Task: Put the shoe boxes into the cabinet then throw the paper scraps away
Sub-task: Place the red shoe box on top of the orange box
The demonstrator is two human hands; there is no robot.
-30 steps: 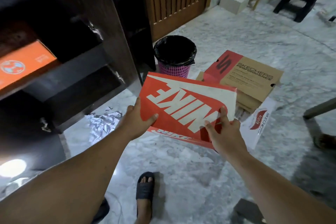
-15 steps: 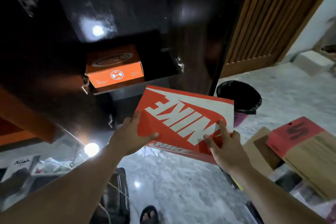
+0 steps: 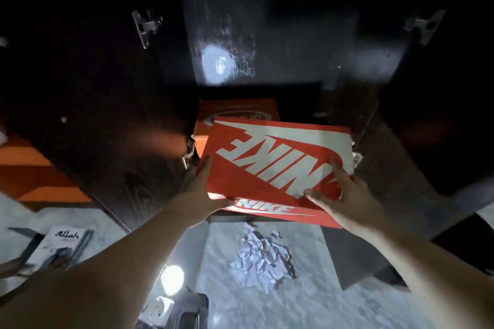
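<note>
Both hands, left (image 3: 199, 187) and right (image 3: 344, 195), gripping red Nike box (image 3: 267, 165) at dark cabinet (image 3: 267, 35); orange box (image 3: 235, 112) half hidden behind; paper scraps (image 3: 263, 262) blurry below.

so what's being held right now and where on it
The red Nike shoe box, in both hands: left hand on its near-left corner, right hand on its near-right corner, thumbs on the lid.

Red shoe box (image 3: 267, 168) with white lettering and a white swoosh. Orange box (image 3: 235, 112) behind, white oval logo on the lid. Dark brown, glossy cabinet (image 3: 107, 75). Grey-white marbled floor (image 3: 307, 302). Pale bluish-white paper scraps (image 3: 263, 262).
</note>
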